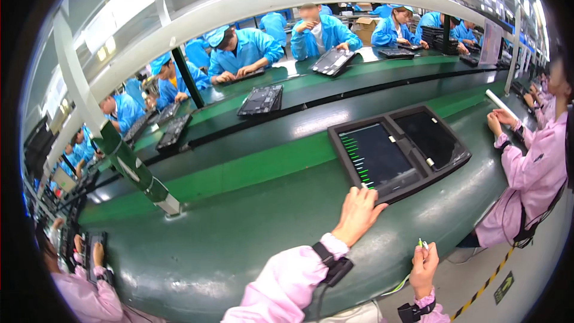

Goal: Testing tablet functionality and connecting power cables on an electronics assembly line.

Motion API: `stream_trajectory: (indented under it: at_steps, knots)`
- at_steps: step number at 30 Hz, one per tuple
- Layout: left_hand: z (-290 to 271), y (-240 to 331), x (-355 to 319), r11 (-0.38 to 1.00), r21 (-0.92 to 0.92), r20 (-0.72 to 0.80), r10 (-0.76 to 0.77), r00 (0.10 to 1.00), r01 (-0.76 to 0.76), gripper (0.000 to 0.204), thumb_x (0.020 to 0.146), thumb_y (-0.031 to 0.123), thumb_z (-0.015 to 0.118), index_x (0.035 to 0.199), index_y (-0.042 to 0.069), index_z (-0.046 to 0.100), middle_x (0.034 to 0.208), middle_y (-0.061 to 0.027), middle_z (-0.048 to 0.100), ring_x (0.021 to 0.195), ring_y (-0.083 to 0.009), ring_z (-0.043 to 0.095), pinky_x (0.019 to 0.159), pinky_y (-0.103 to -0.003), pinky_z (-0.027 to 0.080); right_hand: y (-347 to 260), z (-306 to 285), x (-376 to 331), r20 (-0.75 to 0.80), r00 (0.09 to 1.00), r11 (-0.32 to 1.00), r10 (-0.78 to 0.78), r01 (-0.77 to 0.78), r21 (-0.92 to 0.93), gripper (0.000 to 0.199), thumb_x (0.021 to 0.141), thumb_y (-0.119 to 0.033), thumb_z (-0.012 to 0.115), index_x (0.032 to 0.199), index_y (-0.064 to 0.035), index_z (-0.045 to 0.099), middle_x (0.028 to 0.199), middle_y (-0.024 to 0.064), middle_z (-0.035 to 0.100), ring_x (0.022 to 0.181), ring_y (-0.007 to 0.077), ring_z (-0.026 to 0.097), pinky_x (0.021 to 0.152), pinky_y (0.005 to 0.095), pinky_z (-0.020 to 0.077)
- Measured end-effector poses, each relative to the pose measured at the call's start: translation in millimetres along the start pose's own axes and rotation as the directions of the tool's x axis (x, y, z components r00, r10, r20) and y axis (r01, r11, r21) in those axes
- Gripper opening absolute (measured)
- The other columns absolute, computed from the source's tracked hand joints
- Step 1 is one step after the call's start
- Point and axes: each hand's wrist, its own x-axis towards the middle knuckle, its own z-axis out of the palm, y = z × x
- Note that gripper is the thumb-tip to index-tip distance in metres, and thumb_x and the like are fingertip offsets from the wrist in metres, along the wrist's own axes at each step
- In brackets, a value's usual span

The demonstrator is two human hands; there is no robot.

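A dark tray with two tablet-like screens lies on the green work surface in front of me. The near screen is lit with green lines of text; the far screen is dark. My left hand rests on the tray's near edge, fingers bent and touching the lit screen's corner. My right hand hovers off the table edge, pinching a small white and green stylus-like tool. Both wrists wear pink sleeves and black straps.
A black conveyor belt carries several dark laptop parts. People in blue coats work on the far side. A person in pink sits to my right, another at lower left. A green post stands left.
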Motion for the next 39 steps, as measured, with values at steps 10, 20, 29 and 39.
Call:
stream_trajectory:
  at_steps: [10,20,29,39]
  knots:
    - [-180,-39,-141,0.957,0.231,0.112,-0.205,0.972,0.175,0.042,0.069,0.038,0.082,0.074,0.006,0.056,0.073,-0.0067,0.053,0.073,-0.0264,0.046,0.064,-0.036,0.043,15,24,-26,-0.407,0.872,0.959,-0.271,0.205,-0.197,0.023,0.100,-0.011,0.045,0.080,-0.0059,0.035,0.062,0.0011,0.041,0.056,0.0096,0.041,0.059,0.0279,0.0428]
    - [-300,20,-283,0.776,0.443,-0.022,-0.492,0.870,0.450,0.047,0.056,0.036,0.090,0.078,0.009,0.057,0.082,-0.0038,0.057,0.077,-0.0244,0.047,0.068,-0.035,0.041,0,48,-19,-0.201,0.977,0.968,-0.075,0.023,-0.250,0.022,0.102,-0.016,0.045,0.089,0.0016,0.048,0.093,0.0117,0.067,0.072,0.0142,0.056,0.071,0.0307,0.0465]
    - [-276,38,-211,0.978,0.202,0.524,-0.159,0.837,0.059,0.059,0.070,0.051,0.076,0.104,0.005,0.062,0.112,-0.0095,0.059,0.112,-0.0276,0.050,0.089,-0.038,0.040,-14,69,-18,-0.031,0.999,0.950,-0.027,0.016,-0.311,0.028,0.101,-0.017,0.046,0.079,-0.0034,0.035,0.077,0.0110,0.065,0.058,0.0135,0.053,0.057,0.0292,0.0440]
    - [-256,12,-177,0.976,0.069,0.717,0.095,0.690,-0.206,0.052,0.079,0.053,0.065,0.089,0.003,0.059,0.104,-0.0138,0.056,0.116,-0.0296,0.050,0.101,-0.045,0.036,-11,66,-23,-0.024,0.998,0.975,-0.063,0.056,-0.213,0.028,0.100,-0.016,0.047,0.077,-0.0034,0.037,0.071,0.0099,0.064,0.056,0.0126,0.053,0.056,0.0281,0.0430]
